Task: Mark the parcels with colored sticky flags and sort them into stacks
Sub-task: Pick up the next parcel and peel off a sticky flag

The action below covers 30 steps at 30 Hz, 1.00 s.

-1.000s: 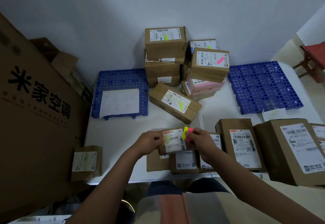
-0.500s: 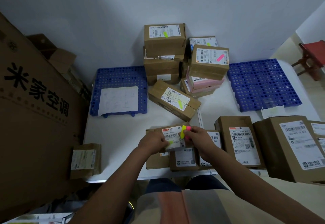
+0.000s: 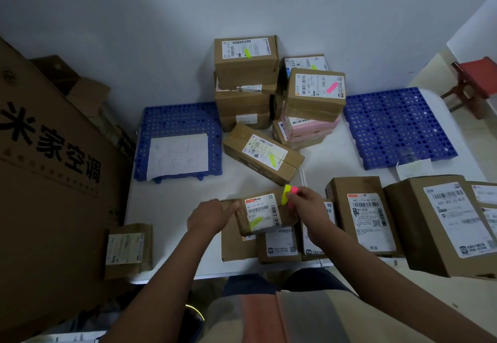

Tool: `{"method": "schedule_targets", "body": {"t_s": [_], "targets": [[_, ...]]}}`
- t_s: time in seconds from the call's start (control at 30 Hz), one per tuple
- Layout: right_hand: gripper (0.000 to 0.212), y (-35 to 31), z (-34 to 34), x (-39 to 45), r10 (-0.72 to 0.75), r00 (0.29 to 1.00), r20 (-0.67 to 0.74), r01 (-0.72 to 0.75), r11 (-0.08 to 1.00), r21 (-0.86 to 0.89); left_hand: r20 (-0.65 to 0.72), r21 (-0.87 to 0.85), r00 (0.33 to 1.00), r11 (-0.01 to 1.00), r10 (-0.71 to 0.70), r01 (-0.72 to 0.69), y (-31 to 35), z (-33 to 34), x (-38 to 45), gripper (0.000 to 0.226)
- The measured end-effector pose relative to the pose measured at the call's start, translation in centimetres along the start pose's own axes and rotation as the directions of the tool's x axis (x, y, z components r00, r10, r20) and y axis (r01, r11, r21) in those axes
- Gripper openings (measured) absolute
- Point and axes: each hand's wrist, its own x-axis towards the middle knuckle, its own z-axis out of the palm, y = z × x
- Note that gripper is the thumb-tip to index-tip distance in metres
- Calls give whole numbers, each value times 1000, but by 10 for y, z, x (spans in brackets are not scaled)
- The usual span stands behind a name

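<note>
Now left hand (image 3: 212,216) steadying small parcel (image 3: 265,215), right hand (image 3: 309,208) pinching sticky flags (image 3: 290,191)

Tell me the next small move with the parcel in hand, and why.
Probably set the small parcel on the yellow-flagged stack: its label already carries a yellow flag, the left hand grips it, and the right hand holds the flag pad.

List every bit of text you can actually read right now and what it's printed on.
"米家空调": large cardboard carton on the left.
"642 LT14-00 411": label of the small parcel held in both hands.
"642 LT14-00 411": label of the upright parcel to its right.
All other labels: barcodes and print too small or blurred to read.
</note>
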Motion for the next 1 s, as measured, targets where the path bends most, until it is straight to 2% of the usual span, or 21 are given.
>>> {"method": "schedule_targets", "body": {"t_s": [0.07,0.13,0.2,0.23,0.3,0.4,0.47,0.53,0.63,0.77,0.9,1.0], "targets": [[11,-1,-3,5,-52,995,-82,52,999,-1,163,-263,987,963,-11,54,-10,4,1,71],[10,-2,-3,7,-52,995,-81,51,999,-7,357,-607,930,778,84,163,-12,9,-5,69],[11,-2,-1,8,20,999,-29,-20,1000,7,456,-747,864,620,214,240,-11,15,-11,65],[11,-2,1,7,53,999,0,-53,998,18,467,-784,845,563,261,260,-11,17,-12,58],[11,-5,3,8,62,997,34,-64,997,47,430,-849,860,449,277,279,-11,15,-12,44],[11,-19,4,14,36,998,57,-49,971,232,355,-927,910,203,212,315,-18,4,0,43],[11,-30,4,20,33,999,40,-44,946,320,319,-948,931,50,176,316,-21,-4,11,34],[13,-37,2,26,39,999,14,-41,938,344,292,-953,950,-51,106,299,-17,-13,25,28],[11,-42,-2,32,77,997,-17,-66,928,367,302,-951,953,-56,29,303,-3,-26,50,28],[11,-49,-7,44,121,991,-51,-93,922,376,290,-955,957,63,5,290,19,-43,87,33],[14,-57,-6,51,126,991,-44,-102,926,364,235,-967,972,98,-34,237,48,-63,113,41],[15,-60,-3,52,124,992,-30,-106,932,346,188,-961,982,200,-33,191,65,-68,119,48]]}}
